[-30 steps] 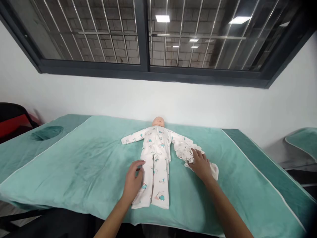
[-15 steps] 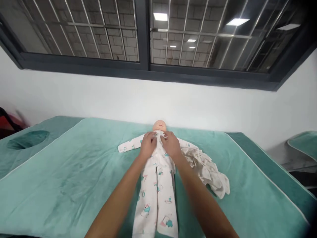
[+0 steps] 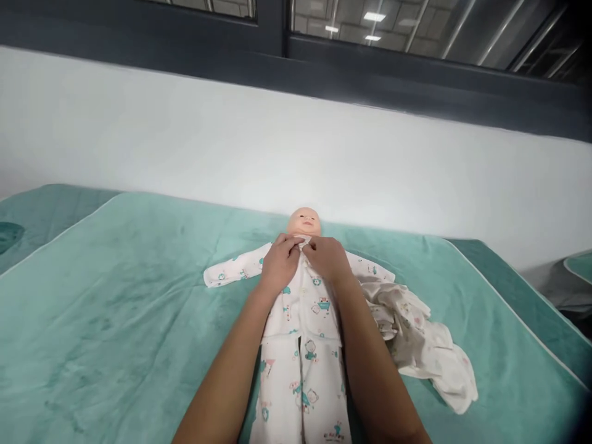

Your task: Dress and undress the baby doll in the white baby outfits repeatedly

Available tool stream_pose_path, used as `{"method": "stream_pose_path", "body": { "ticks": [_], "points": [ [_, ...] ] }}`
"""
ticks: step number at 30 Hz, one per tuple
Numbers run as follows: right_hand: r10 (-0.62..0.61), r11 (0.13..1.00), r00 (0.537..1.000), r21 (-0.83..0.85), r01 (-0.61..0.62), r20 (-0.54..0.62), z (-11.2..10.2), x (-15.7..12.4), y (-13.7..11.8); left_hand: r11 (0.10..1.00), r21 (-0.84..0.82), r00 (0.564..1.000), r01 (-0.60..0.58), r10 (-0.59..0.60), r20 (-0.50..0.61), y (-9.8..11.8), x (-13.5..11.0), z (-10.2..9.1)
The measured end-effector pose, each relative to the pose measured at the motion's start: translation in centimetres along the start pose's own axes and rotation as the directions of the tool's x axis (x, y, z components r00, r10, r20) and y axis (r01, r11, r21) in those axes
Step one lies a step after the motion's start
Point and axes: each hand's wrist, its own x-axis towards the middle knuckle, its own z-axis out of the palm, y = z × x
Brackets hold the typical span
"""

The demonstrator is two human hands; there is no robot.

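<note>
A baby doll [image 3: 304,221] lies on its back with its head toward the wall. It wears a white printed shirt [image 3: 303,308] with long sleeves spread out sideways, and matching trousers [image 3: 280,385]. At the collar, my left hand [image 3: 281,262] pinches the front edge of the shirt just under the doll's chin. Beside it, my right hand [image 3: 327,258] has its fingers curled on the other side of the same collar. The fingertips of both hands nearly meet, and the small detail between them is hidden.
A crumpled white patterned cloth [image 3: 416,336] lies right of the doll, by my right forearm. Under everything is a green padded bed [image 3: 139,296], with a round hole [image 3: 9,234] at its far left. A white wall [image 3: 231,135] and dark window frame [image 3: 185,55] stand behind.
My view has tipped down and come closer. Both hands have moved up from the chest to the collar, and their fingertips have come nearer each other.
</note>
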Motion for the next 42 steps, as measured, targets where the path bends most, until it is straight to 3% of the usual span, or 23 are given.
{"method": "stream_pose_path", "body": {
  "ticks": [4, 6, 12, 17, 23, 28, 31, 34, 36, 42],
  "points": [
    [0.008, 0.941, 0.998, 0.337, 0.015, -0.066, 0.7, 0.1, 1.4, 1.000, 0.006, 1.000, -0.009, 0.009, 0.014, 0.2, 0.0, 0.0],
    [0.057, 0.903, 0.995, 0.429, -0.015, -0.085, 1.2, 0.2, 1.7, 0.999, 0.024, 1.000, -0.022, 0.022, 0.021, 0.2, -0.1, 0.0],
    [0.230, 0.877, 0.960, 0.461, -0.133, -0.161, 1.8, 0.4, 1.4, 0.999, 0.044, 0.998, -0.014, 0.011, 0.062, 0.3, 0.0, -0.1],
    [0.214, 0.858, 0.952, 0.508, -0.077, -0.217, 1.8, -0.6, 1.2, 0.998, 0.013, 0.998, -0.068, 0.068, 0.000, 0.7, -0.4, -0.1],
    [0.184, 0.883, 0.910, 0.469, 0.013, -0.372, 1.8, -5.2, 0.2, 0.967, 0.061, 0.967, -0.246, 0.249, -0.054, 0.5, -2.9, -0.4],
    [0.030, 0.958, 0.954, 0.282, 0.058, -0.297, 1.3, -8.2, -0.9, 0.958, 0.008, 0.958, -0.287, 0.287, -0.007, -0.1, -4.4, -0.9],
    [0.008, 0.983, 0.967, 0.179, 0.039, -0.254, 1.1, -8.6, -1.5, 0.963, 0.000, 0.962, -0.271, 0.271, 0.014, -0.3, -4.4, -1.0],
    [-0.012, 0.992, 0.959, 0.119, 0.048, -0.282, 1.2, -8.5, -1.7, 0.964, 0.003, 0.964, -0.266, 0.266, 0.010, -0.3, -4.3, -1.0],
    [-0.028, 0.987, 0.959, 0.141, 0.070, -0.283, 1.1, -8.4, -1.6, 0.963, 0.007, 0.963, -0.268, 0.268, 0.006, -0.3, -4.3, -1.0],
    [-0.027, 0.895, 0.984, 0.434, 0.103, -0.176, 0.6, -7.8, -0.1, 0.961, 0.007, 0.961, -0.277, 0.277, 0.007, -0.4, -4.4, -1.0]
  ]
}}
